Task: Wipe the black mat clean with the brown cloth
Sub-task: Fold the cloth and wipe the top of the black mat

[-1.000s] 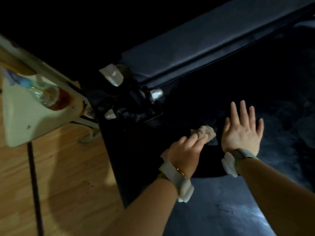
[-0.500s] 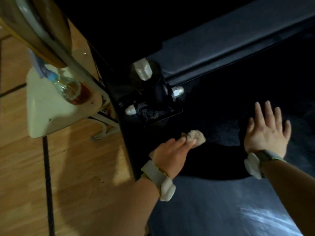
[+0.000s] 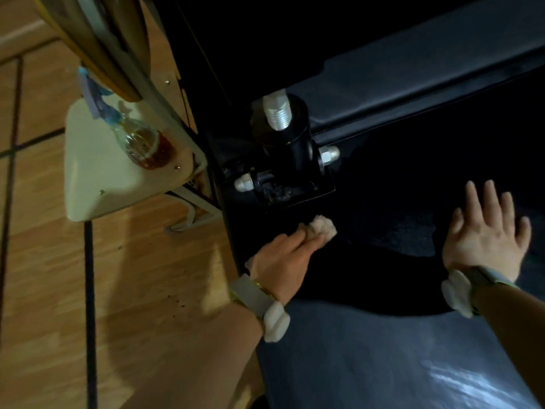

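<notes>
Now my left hand (image 3: 283, 255) has slid the cloth (image 3: 321, 228) leftward across the mat (image 3: 368, 358), from beside my right hand (image 3: 486, 231) to the near-left corner, just below the black bracket (image 3: 283, 172). My left fingers stay curled, pinching the bunched cloth against the mat; my right hand rests flat, fingers spread, now well apart from it. That stroke looks finished, so I judge a return pass comes next.

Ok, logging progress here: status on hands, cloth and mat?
Left hand presses brown cloth on black mat. Right hand flat on mat, fingers spread. Black metal fitting just beyond cloth.
</notes>
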The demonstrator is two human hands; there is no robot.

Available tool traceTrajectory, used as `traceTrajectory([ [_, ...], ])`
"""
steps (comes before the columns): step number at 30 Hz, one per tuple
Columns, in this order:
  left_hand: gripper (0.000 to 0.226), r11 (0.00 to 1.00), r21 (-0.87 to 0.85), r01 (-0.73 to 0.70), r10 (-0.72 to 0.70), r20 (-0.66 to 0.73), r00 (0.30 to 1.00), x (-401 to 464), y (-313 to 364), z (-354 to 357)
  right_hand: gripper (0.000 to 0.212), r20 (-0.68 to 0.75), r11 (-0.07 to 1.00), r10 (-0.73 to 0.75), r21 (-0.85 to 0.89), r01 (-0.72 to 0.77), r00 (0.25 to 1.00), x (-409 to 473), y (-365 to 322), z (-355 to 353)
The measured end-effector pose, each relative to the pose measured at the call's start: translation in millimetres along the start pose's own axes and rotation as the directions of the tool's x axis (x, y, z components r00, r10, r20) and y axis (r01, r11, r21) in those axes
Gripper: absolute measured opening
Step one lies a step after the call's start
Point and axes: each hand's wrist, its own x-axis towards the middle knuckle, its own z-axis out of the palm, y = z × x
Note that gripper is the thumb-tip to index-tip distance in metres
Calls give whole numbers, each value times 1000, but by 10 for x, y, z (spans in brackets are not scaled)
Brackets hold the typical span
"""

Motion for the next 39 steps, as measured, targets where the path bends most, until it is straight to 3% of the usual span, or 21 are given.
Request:
traceTrajectory([
  [3, 34, 981, 24, 192, -189, -92, 978, -42, -230, -61, 56, 1, 1000, -20, 7, 20, 1000, 26, 35, 22],
  [5, 35, 915, 1, 403, -396, -188, 899, -72, -393, -116, 56, 1, 1000, -23, 1, 23, 1000, 36, 66, 33],
  [7, 33, 783, -106, 613, -616, -278, 738, -25, -472, -191, 56, -6, 1000, -25, 1, 25, 1000, 46, 77, 40],
  [9, 33, 553, -222, 803, -823, -291, 487, 139, -527, -241, 56, -5, 1000, -23, 7, 23, 1000, 74, 106, 44],
  [10, 36, 478, -242, 844, -868, -277, 412, 238, -585, -265, 56, -4, 1000, -25, 8, 25, 1000, 77, 119, 41],
  [11, 39, 463, -236, 854, -876, -270, 400, 331, -661, -280, 56, -5, 1000, -24, 9, 24, 1000, 71, 124, 40],
  [16, 33, 598, -164, 784, -800, -183, 572, 574, -717, -256, 56, -10, 1000, -8, -11, 8, 1000, 86, 125, 50],
  [20, 26, 672, -124, 730, -738, -192, 647, 242, -472, -141, 58, 7, 1000, -3, -20, 3, 1000, 100, 132, 34],
  [22, 26, 745, -71, 664, -664, -177, 726, 15, -170, -90, 57, 13, 1000, 2, -15, -2, 1000, 112, 136, 16],
  [24, 30, 842, -72, 535, -539, -68, 839, -137, 252, -27, 57, 11, 1000, -1, -11, 1, 1000, 122, 130, -3],
  [26, 29, 951, -123, 284, -279, 52, 959, -128, 628, 97, 58, 15, 1000, -3, -15, 3, 1000, 121, 136, -7],
  [27, 25, 978, -145, 152, -135, 121, 983, -82, 756, 184, 58, 16, 1000, -2, -16, 2, 1000, 119, 144, -7],
  [28, 20, 989, -141, 35, -12, 162, 987, 6, 837, 221, 57, 15, 1000, -2, -14, 2, 1000, 120, 151, 0],
  [30, 14, 999, -45, -14, 21, 175, 984, 282, 758, 203, 56, 13, 1000, -5, -13, 5, 1000, 129, 180, 2],
  [32, 13, 989, 14, 147, -147, 184, 972, 523, 459, 105, 52, 19, 1000, -13, -16, 13, 1000, 128, 195, 6],
  [34, 27, 931, 81, 355, -360, 63, 931, 669, 124, 67, 51, 24, 1000, -1, -15, 2, 1000, 127, 191, 6],
  [35, 31, 912, 94, 400, -401, -11, 916, 649, 6, 100, 51, 24, 1000, 1, -14, 0, 1000, 132, 188, 6],
  [36, 34, 910, 61, 410, -409, -31, 912, 625, 2, 95, 51, 24, 1000, 0, -11, 0, 1000, 126, 171, 3],
  [39, 32, 921, -195, 337, -299, 201, 933, 363, 441, 115, 51, 19, 1000, 2, -5, -2, 1000, 114, 156, -5],
])
